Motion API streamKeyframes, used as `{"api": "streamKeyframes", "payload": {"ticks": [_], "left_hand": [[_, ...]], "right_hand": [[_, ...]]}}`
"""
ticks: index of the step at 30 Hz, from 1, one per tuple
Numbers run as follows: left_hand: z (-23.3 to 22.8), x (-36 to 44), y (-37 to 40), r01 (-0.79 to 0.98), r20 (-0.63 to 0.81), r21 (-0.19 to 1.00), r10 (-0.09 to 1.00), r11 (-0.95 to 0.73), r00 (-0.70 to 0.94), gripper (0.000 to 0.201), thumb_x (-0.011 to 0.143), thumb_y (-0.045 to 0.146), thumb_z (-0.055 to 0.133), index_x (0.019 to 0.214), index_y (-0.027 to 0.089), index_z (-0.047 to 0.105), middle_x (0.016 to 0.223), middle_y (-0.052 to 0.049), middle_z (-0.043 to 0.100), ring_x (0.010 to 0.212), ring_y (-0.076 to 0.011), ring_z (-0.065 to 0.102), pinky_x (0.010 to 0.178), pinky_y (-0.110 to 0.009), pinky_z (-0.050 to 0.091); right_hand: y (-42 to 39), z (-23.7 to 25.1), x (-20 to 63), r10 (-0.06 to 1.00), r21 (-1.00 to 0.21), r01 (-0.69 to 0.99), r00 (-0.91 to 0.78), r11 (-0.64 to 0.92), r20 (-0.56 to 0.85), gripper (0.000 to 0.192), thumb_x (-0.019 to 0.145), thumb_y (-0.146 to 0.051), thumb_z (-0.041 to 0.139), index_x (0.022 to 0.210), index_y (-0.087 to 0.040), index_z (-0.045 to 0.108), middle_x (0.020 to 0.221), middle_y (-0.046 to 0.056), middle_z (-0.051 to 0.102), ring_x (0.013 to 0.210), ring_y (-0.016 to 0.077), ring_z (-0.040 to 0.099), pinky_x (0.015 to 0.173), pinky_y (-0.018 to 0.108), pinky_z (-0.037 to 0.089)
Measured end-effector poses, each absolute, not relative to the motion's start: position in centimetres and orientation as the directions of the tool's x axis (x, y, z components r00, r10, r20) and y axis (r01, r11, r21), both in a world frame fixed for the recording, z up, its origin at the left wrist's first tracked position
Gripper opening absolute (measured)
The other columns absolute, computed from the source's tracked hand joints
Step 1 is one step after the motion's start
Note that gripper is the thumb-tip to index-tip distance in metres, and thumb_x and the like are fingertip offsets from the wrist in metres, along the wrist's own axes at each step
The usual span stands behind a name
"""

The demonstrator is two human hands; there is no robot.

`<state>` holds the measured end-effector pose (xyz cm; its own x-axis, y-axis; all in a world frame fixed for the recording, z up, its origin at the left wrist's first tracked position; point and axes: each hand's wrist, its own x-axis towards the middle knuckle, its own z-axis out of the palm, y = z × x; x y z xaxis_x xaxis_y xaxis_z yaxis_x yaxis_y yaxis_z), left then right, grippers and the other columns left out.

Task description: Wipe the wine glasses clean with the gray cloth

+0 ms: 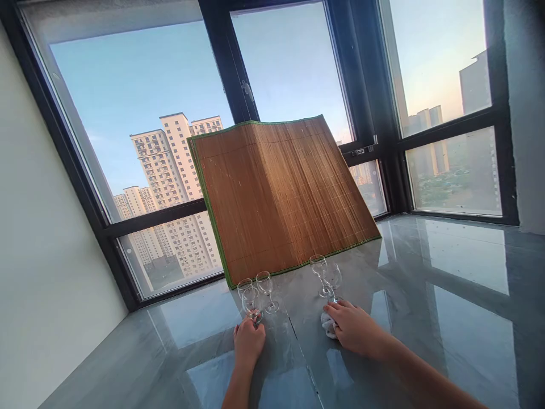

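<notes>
My left hand [248, 342] rests on the glossy grey surface [426, 318] with its fingers around the foot of a clear wine glass [251, 301]. Two more wine glasses [264, 283] stand just behind and beside that one. My right hand [352, 328] lies flat on a small white cloth [327, 325], fingers spread over it. Right beyond its fingertips stand two further wine glasses [327, 272], close together and upright.
A brown bamboo mat [281, 193] with green edging leans against the black window frame [238, 85] behind the glasses. A white wall [38, 255] closes the left side. Tall buildings show through the panes.
</notes>
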<state>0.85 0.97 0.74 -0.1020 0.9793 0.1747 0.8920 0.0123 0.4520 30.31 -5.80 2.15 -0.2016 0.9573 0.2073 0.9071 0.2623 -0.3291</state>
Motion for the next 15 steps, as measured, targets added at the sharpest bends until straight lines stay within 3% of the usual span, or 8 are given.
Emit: {"api": "streamKeyframes", "payload": {"ticks": [6,9,15], "left_hand": [[0.5,0.6,1.1,0.864,0.196,0.503,0.972,0.014,-0.129,0.038,0.083,0.017,0.049,0.115,0.023,0.069,0.136,-0.005,0.062,0.131,-0.0221,0.052,0.115,-0.039,0.028],[0.3,0.3,1.5,0.841,0.212,0.542,0.966,0.013,-0.151,0.035,0.08,0.014,0.054,0.11,0.023,0.071,0.138,-0.005,0.061,0.133,-0.0221,0.05,0.114,-0.034,0.031],[-0.1,-0.4,2.2,0.776,0.218,0.631,0.956,0.014,-0.194,0.036,0.079,0.008,0.055,0.111,0.018,0.069,0.121,-0.007,0.071,0.11,-0.0173,0.066,0.091,-0.022,0.047]], "right_hand": [[-5.5,2.2,30.3,0.974,-0.328,0.923,-0.148,0.199,0.174,0.037,0.087,-0.021,0.042,0.117,-0.021,0.064,0.128,0.013,0.063,0.127,0.0373,0.047,0.095,0.051,0.04],[-5.6,2.6,30.5,0.984,-0.339,0.928,-0.12,0.158,0.131,0.041,0.087,-0.02,0.041,0.122,-0.021,0.063,0.137,0.013,0.058,0.133,0.0397,0.041,0.097,0.054,0.039],[-5.6,2.6,30.5,0.963,-0.341,0.903,-0.217,0.261,0.162,0.041,0.082,-0.014,0.042,0.116,-0.02,0.065,0.123,0.013,0.067,0.12,0.0336,0.055,0.097,0.049,0.042]]}}
